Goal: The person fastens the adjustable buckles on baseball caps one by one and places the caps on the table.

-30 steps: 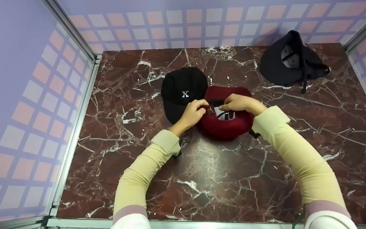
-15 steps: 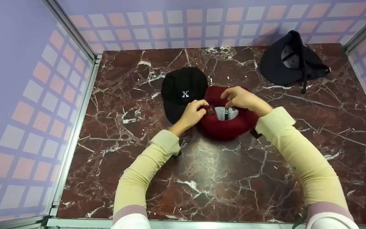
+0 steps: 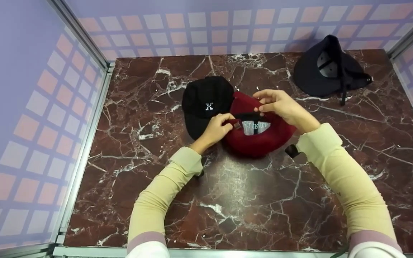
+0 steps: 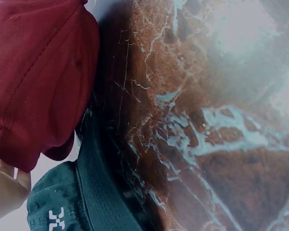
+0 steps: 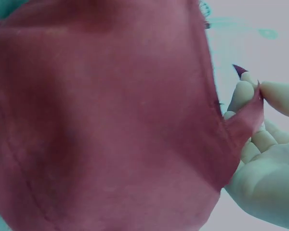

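A dark red baseball cap point(image 3: 255, 145) is held upside down, its back opening facing me and its white lining with lettering showing inside. My left hand point(image 3: 215, 129) grips its left edge beside a small metal buckle point(image 3: 237, 124). On the other side my right hand point(image 3: 283, 107) pinches the free strap. In the right wrist view, thumb and fingers of that hand point(image 5: 272, 163) hold this red strap point(image 5: 245, 120) at the cap's edge. The crown point(image 4: 43, 72) fills the upper left of the left wrist view, with left fingertips at its lower edge.
A black cap point(image 3: 206, 95) with a small white emblem lies against the red cap's left side. At the back right, a dark navy cap point(image 3: 310, 80) rests tilted, its inside showing. Patterned panels point(image 3: 228, 21) enclose the dark red marbled tabletop point(image 3: 138, 200).
My right hand has drawn out of the cap's opening and moved up and right, and now pinches the strap. The cap's right side has shifted outward. My left hand has stayed in place.
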Demonstrator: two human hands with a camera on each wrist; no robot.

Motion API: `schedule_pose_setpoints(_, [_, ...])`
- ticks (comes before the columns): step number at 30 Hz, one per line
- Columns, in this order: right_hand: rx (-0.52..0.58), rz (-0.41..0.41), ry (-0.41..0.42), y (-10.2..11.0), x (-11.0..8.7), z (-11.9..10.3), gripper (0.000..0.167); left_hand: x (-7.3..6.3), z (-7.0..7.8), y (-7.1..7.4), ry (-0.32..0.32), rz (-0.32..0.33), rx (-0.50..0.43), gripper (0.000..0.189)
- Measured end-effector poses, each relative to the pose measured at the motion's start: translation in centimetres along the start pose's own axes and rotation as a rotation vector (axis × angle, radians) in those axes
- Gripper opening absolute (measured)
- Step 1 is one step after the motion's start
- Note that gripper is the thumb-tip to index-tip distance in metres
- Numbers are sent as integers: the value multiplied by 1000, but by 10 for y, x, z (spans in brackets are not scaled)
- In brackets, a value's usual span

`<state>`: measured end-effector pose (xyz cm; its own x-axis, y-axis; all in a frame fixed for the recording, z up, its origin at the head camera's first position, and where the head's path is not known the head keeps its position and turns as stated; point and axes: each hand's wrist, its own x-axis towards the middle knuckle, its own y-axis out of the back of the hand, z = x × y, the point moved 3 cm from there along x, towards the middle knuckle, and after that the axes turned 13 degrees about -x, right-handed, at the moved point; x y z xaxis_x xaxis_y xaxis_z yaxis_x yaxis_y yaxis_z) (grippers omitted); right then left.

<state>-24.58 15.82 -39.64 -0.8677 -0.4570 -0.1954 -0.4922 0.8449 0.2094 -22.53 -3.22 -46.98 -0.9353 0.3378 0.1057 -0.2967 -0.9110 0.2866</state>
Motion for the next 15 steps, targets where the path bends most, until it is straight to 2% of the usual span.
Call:
schedule_pose_setpoints(5, [153,-38,32,0,-6,-8,25,0,0,0,4,4,6,17])
schedule_pose_setpoints(9, [213,-67,67,-2,-11,-15,23,-1,0,0,3,2,12,16])
schedule_pose_setpoints(11, [221,-86,85,-3,-13,-16,24,-1,0,0,0,-4,14,16])
schedule_pose_setpoints(15, [139,-127,89,-3,-16,-15,28,0,-1,0,-3,-29,7,15])
